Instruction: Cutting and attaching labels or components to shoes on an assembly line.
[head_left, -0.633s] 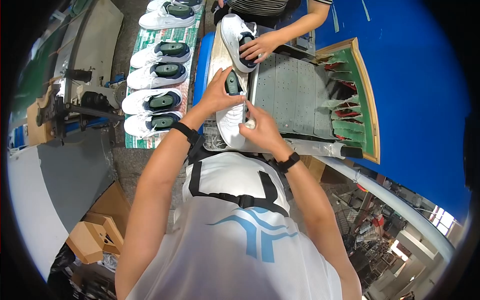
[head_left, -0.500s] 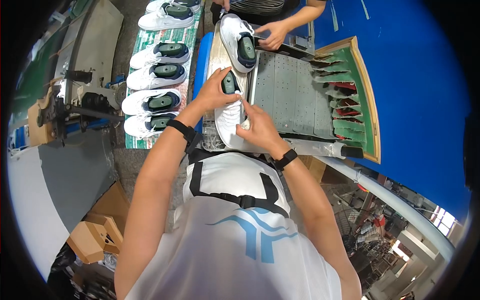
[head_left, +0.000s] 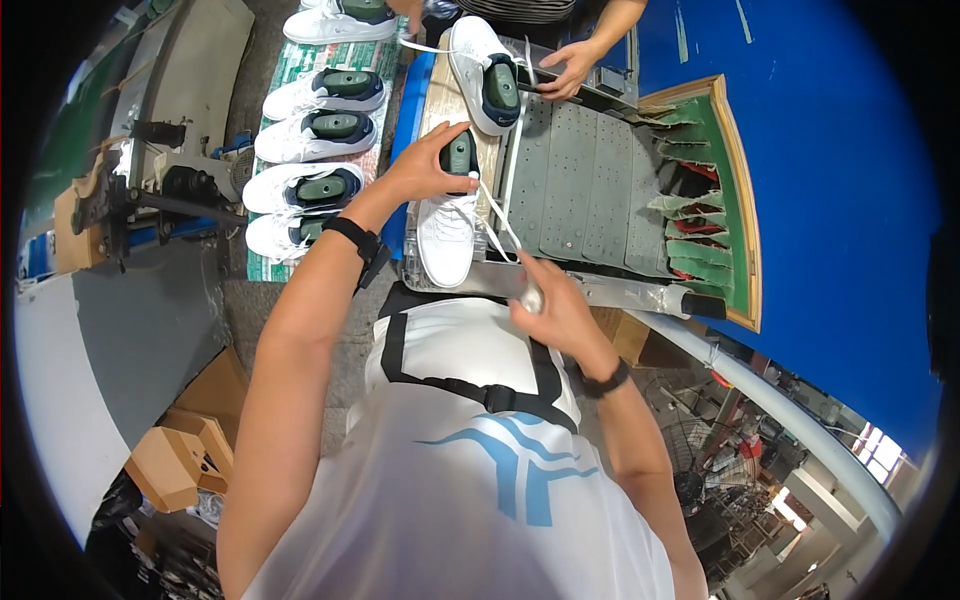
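A white low-top shoe (head_left: 446, 245) lies on the narrow bench (head_left: 440, 95) in front of me, toe toward me, with a dark green insert (head_left: 459, 152) in its opening. My left hand (head_left: 430, 165) grips it around the collar, thumb by the tongue. White shoelace ends (head_left: 503, 225) stretch from the eyelets toward my right hand (head_left: 560, 308), which is closed on them to the right of the toe. A small whitish bit in that hand is too blurred to make out. Beyond stands a second white shoe (head_left: 474, 60) with a dark heel.
Across the bench, a co-worker's hand (head_left: 570, 70) is beside the second shoe; their other hand (head_left: 408, 8) pulls its lace. Several similar shoes (head_left: 285, 138) line a green-and-white board at left. At right are grey perforated plates (head_left: 585, 180) and a wood-framed opening with green flaps (head_left: 690, 215).
My right hand has moved right and toward me from the eyelets, drawing the laces out taut. My left hand stays on the shoe. The co-worker's lace is now stretched out left.
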